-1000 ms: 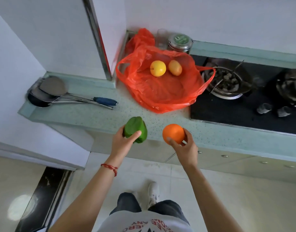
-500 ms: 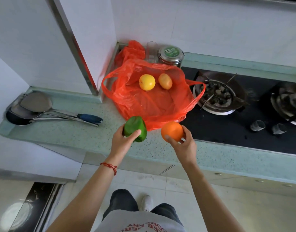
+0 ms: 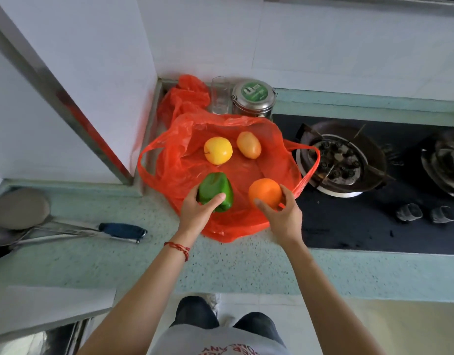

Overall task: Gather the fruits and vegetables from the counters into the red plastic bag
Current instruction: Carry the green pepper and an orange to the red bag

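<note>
A red plastic bag (image 3: 249, 219) lies spread open on the green speckled counter (image 3: 236, 267), its handles out to either side. A yellow apple (image 3: 218, 150) and an orange-yellow fruit (image 3: 248, 145) rest on the bag's far part. My left hand (image 3: 197, 213) grips a green bell pepper (image 3: 216, 191) over the bag's near left part. My right hand (image 3: 282, 216) holds an orange (image 3: 265, 192) over the bag's near right part, close to the right handle.
A gas stove (image 3: 374, 221) with two burners lies right of the bag, two small glasses (image 3: 423, 213) on it. A steel tin (image 3: 254, 98) and a clear glass (image 3: 220, 98) stand behind the bag. Ladles and a blue-handled utensil (image 3: 120, 230) lie at left.
I stepped closer to the counter. Both hands moved forward with the pepper and the orange, from the counter's front edge to above the bag.
</note>
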`<state>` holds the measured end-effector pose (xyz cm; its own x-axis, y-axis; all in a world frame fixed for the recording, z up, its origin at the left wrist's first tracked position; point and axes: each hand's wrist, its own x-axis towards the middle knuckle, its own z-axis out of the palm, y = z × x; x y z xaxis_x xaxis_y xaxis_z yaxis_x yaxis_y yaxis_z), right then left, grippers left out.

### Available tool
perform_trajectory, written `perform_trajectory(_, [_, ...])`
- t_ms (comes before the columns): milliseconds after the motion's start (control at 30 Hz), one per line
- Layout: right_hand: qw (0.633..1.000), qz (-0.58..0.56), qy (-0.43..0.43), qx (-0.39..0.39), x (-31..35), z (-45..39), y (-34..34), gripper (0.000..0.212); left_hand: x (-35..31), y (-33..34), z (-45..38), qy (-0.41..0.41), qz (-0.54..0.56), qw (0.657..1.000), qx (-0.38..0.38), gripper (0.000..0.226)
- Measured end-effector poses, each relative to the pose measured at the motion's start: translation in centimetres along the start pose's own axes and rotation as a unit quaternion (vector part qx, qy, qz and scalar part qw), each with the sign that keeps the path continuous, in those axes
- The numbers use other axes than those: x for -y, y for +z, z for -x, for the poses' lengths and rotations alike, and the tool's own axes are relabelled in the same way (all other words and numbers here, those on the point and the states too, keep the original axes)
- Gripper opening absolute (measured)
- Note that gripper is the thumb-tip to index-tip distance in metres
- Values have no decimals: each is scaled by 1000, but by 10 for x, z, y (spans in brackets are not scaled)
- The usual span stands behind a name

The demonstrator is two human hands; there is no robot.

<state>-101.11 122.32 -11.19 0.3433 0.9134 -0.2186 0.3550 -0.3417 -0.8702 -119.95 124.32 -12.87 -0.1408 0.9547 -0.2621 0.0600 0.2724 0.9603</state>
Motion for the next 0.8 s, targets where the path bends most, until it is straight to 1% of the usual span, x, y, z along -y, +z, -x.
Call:
perform_trajectory(133, [1000, -2, 19, -16, 5, -23, 13, 81, 1, 7, -30, -10, 0, 1000, 30, 37])
perform_trajectory(400, [999, 19, 39, -12, 9, -64, 26, 81, 11, 28, -68, -36, -29, 998, 30, 34])
perform_trajectory(433, [999, 25, 39, -7, 9, -70, 27, 81, 12, 30, -72, -44, -27, 998, 28, 37])
perform_trajectory(533, [998, 44, 35, 9, 9, -84, 31, 81, 16, 34, -79, -69, -35, 997, 15, 59])
perform_trajectory(567, [998, 52, 30, 13, 8, -89, 33, 81, 16, 36, -80, -68, -41, 997, 11, 62])
perform_trajectory(667, [997, 70, 20, 24, 5, -100, 36, 82, 13, 42, -85, -65, -71, 995, 6, 68])
perform_trajectory(800, [996, 83, 24, 26, 0, -112, 38, 82, 12, 47, -92, -69, -83, 994, -5, 71])
